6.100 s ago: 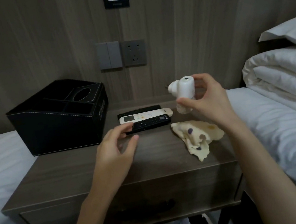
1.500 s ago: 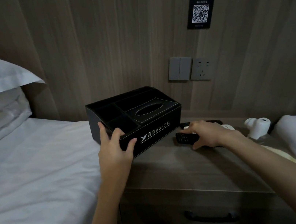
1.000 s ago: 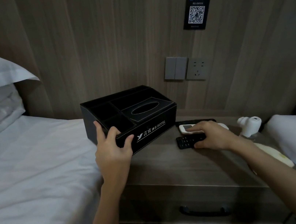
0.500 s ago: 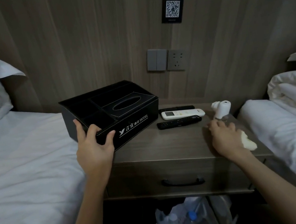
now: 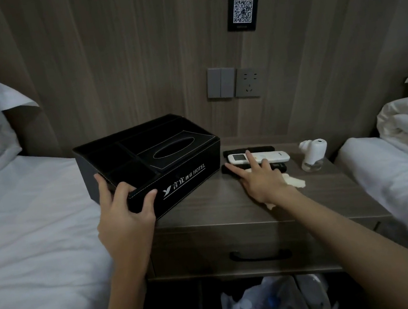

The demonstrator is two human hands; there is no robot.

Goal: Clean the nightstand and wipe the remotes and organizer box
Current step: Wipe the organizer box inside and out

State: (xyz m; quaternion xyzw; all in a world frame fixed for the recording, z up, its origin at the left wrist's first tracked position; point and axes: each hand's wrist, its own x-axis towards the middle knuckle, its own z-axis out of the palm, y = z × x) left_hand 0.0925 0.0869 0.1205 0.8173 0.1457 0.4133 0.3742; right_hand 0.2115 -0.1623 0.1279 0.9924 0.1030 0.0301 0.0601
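The black organizer box (image 5: 180,163), printed HOTEL on its front, sits on the left of the wooden nightstand (image 5: 206,214), overhanging its left edge. My left hand (image 5: 127,213) grips the box's front left corner. Three remotes lie side by side right of the box: a white remote (image 5: 274,155) between a black remote (image 5: 260,149) behind and another black remote (image 5: 280,166) in front. My right hand (image 5: 259,180) lies flat with fingers spread, palm pressing a pale cloth (image 5: 294,181) onto the top, fingertips on the front remotes.
A small white bottle-shaped device (image 5: 312,154) stands at the nightstand's back right. White beds flank it, left (image 5: 24,234) and right (image 5: 399,178). A plastic bag of rubbish (image 5: 272,302) sits below the drawer handle (image 5: 260,255). Switches and a socket (image 5: 233,82) are on the wall.
My right hand slid left from the nightstand's right edge, bringing the cloth beneath it, and now touches the remotes. My left hand keeps its grip on the box corner.
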